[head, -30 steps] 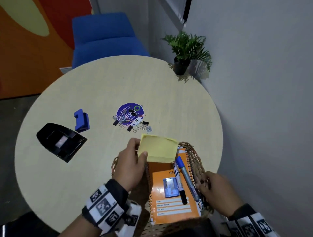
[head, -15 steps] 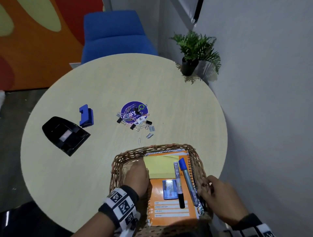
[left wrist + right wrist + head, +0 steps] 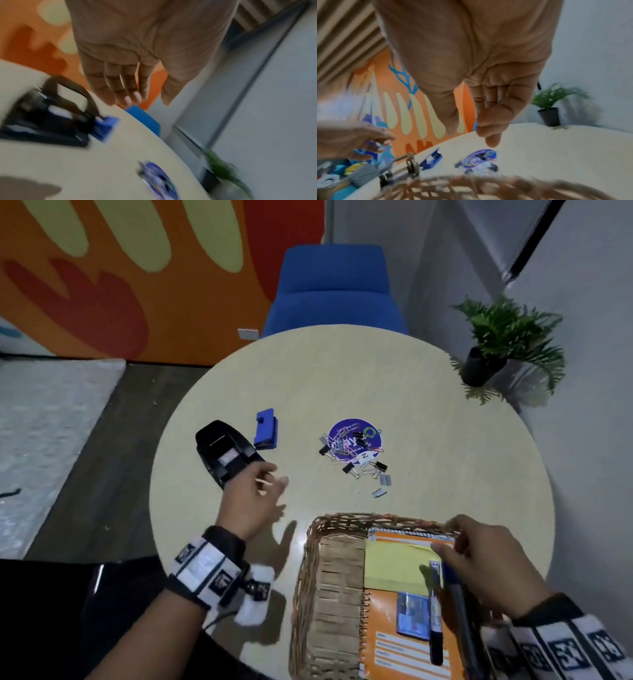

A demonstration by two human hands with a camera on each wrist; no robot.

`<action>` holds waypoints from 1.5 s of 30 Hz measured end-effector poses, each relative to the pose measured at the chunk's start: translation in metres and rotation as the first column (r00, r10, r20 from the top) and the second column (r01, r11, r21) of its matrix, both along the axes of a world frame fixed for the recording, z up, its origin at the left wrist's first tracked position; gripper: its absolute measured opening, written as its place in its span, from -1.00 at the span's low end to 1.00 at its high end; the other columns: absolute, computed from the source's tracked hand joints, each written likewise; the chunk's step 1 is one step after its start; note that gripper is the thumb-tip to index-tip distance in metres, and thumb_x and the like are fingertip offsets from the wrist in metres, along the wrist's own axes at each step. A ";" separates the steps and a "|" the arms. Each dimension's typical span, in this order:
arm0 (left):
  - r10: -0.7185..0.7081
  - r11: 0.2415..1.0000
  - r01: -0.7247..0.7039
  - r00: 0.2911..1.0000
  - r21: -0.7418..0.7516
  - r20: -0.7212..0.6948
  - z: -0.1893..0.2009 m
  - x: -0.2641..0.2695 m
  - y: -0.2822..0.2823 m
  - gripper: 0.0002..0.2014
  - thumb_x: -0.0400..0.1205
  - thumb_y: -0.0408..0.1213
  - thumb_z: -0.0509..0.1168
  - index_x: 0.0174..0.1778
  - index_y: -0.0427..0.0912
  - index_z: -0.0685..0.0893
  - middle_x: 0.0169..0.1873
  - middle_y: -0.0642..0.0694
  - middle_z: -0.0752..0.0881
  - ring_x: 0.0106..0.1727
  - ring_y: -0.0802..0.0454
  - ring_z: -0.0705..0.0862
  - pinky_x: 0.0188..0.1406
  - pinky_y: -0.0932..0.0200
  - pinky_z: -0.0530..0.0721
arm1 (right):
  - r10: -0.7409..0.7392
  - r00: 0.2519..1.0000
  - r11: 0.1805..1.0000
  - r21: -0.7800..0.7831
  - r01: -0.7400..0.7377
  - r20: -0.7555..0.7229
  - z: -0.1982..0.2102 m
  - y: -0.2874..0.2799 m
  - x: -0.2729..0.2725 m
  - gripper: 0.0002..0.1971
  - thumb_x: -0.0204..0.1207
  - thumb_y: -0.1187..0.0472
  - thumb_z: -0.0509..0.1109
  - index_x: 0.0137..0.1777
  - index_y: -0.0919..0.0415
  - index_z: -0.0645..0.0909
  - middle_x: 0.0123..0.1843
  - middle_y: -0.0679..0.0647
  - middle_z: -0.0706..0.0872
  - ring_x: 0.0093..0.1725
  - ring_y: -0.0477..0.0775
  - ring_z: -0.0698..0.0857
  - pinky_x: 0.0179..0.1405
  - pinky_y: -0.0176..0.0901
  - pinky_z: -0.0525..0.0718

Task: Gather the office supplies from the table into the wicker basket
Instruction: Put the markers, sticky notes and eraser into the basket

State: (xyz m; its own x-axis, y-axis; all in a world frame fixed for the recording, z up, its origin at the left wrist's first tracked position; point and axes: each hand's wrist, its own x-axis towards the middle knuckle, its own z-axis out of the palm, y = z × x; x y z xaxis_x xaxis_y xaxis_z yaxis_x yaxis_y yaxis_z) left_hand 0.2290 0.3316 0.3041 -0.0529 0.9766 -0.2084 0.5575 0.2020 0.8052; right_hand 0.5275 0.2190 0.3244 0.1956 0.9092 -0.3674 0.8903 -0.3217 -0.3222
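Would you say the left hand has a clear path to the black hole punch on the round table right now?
Probably yes: the left hand is open and empty just short of the black hole punch, with nothing between them; the small blue stapler sits beyond it.

Overhead head view; close wrist views

right hand (image 3: 471, 81), fingers (image 3: 489, 129) seemingly loose, blurred wicker basket (image 3: 471, 188)

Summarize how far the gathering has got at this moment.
Done: the orange notebook, yellow sticky pad, two markers and a small blue case lie in the wicker basket. In hand: the empty left hand reaches toward the black hole punch; the right hand is over the basket. Left: punch, blue stapler, clip pile.
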 end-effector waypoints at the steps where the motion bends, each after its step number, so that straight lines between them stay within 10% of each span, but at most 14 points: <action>1: 0.123 0.992 -0.122 0.992 0.028 -0.027 -0.005 -0.025 0.019 -0.71 0.55 -0.21 0.40 0.16 -0.19 0.62 -0.08 -0.11 0.66 -0.18 0.06 0.68 -0.27 0.41 0.61 | 0.022 0.999 1.000 0.017 -0.021 -0.035 0.003 0.019 -0.011 -0.76 0.44 -0.07 0.46 0.02 0.01 0.61 -0.29 -0.02 0.77 -0.14 0.11 0.72 -0.21 -0.11 0.55; 6: 0.414 0.890 -0.413 0.910 -0.193 -0.037 -0.066 -0.121 0.099 -0.32 0.44 -0.05 0.48 0.39 -0.22 0.37 0.29 -0.35 0.57 0.23 -0.28 0.62 0.22 -0.24 0.67 | 0.072 0.959 0.997 0.026 -0.068 -0.274 -0.011 0.135 -0.089 -0.78 0.44 0.04 0.51 -0.08 0.17 0.66 -0.32 -0.02 0.66 -0.38 -0.08 0.63 -0.35 -0.26 0.60; 10: 0.445 0.862 -0.375 0.881 -0.341 0.158 -0.090 -0.134 0.129 -0.44 0.53 -0.10 0.42 0.37 -0.30 0.47 0.13 -0.37 0.69 -0.02 -0.23 0.72 0.01 -0.09 0.74 | -0.191 0.811 0.978 -0.175 0.112 -0.553 -0.066 0.236 -0.157 -0.85 0.46 0.22 0.51 -0.18 0.31 0.66 -0.16 0.23 0.77 -0.34 0.12 0.77 -0.36 -0.18 0.79; 14: 0.482 0.852 -0.343 0.810 -0.396 0.334 -0.101 -0.134 0.127 -0.76 0.62 -0.33 0.34 0.17 -0.33 0.64 -0.31 -0.19 0.68 -0.38 -0.02 0.61 -0.52 0.24 0.69 | -0.199 0.823 0.973 -0.204 0.104 -0.533 -0.111 0.296 -0.194 -0.84 0.38 0.12 0.52 -0.20 0.18 0.62 -0.03 0.22 0.77 -0.17 0.16 0.74 -0.12 -0.08 0.78; 19: 0.469 0.872 -0.303 0.745 -0.385 0.475 -0.095 -0.128 0.119 -0.83 0.66 -0.45 0.22 0.10 -0.33 0.67 -0.23 -0.14 0.71 -0.31 0.02 0.67 -0.50 0.34 0.74 | -0.076 0.950 0.977 -0.214 0.011 -0.301 -0.132 0.322 -0.214 -0.60 0.38 -0.16 0.41 -0.47 0.15 0.59 -0.31 0.14 0.77 -0.26 0.22 0.73 -0.06 0.06 0.72; 23: 0.406 0.907 -0.295 0.806 -0.302 0.431 -0.083 -0.127 0.112 -0.87 0.58 -0.42 0.31 -0.20 -0.16 0.74 -0.23 -0.19 0.75 -0.24 -0.10 0.70 -0.07 -0.05 0.81 | -0.062 0.920 0.985 -0.170 -0.005 -0.388 -0.113 0.318 -0.208 -0.68 0.57 0.10 0.33 -0.44 0.12 0.54 -0.46 -0.03 0.70 -0.40 0.05 0.65 -0.40 -0.26 0.59; 25: 0.302 0.950 -0.239 0.859 -0.199 0.412 -0.068 -0.122 0.104 -0.81 0.57 -0.44 0.31 -0.27 -0.08 0.73 -0.25 -0.08 0.80 -0.17 -0.09 0.74 0.14 -0.11 0.73 | -0.206 0.817 0.978 -0.132 0.159 -0.538 -0.089 0.307 -0.190 -0.78 0.57 0.23 0.34 -0.32 0.10 0.53 -0.32 0.03 0.67 -0.38 -0.03 0.67 -0.54 -0.38 0.61; 31: -0.027 0.996 -0.020 0.857 0.087 0.514 0.001 -0.093 0.056 -0.73 0.62 -0.52 0.24 -0.10 -0.02 0.67 -0.38 0.18 0.83 -0.24 0.28 0.79 -0.09 0.36 0.76 | -0.260 0.483 0.854 0.034 0.519 -0.836 0.007 0.187 -0.101 -0.70 0.59 0.41 0.32 -0.40 0.24 0.46 -0.59 0.01 0.52 -0.62 -0.12 0.60 -0.46 -0.34 0.67; 38: -0.137 0.990 0.100 0.795 0.096 0.590 0.029 -0.043 0.017 -0.76 0.63 -0.53 0.23 -0.06 -0.08 0.67 -0.34 0.10 0.84 -0.20 0.22 0.80 -0.05 0.34 0.76 | -0.345 0.602 0.935 -0.205 0.291 -0.720 -0.009 -0.036 -0.077 -0.74 0.59 0.38 0.33 -0.35 0.26 0.50 -0.51 0.16 0.62 -0.55 -0.09 0.59 -0.43 -0.28 0.54; 45: -0.144 0.986 0.165 0.758 0.026 0.636 0.030 0.006 -0.021 -0.80 0.60 -0.56 0.25 -0.10 -0.16 0.65 -0.34 0.03 0.85 -0.21 0.18 0.80 -0.05 0.26 0.78 | -0.502 0.430 0.857 -0.498 0.131 -0.751 -0.066 -0.077 -0.099 -0.67 0.60 0.38 0.33 -0.42 0.27 0.42 -0.50 0.11 0.51 -0.45 -0.15 0.76 -0.33 -0.30 0.73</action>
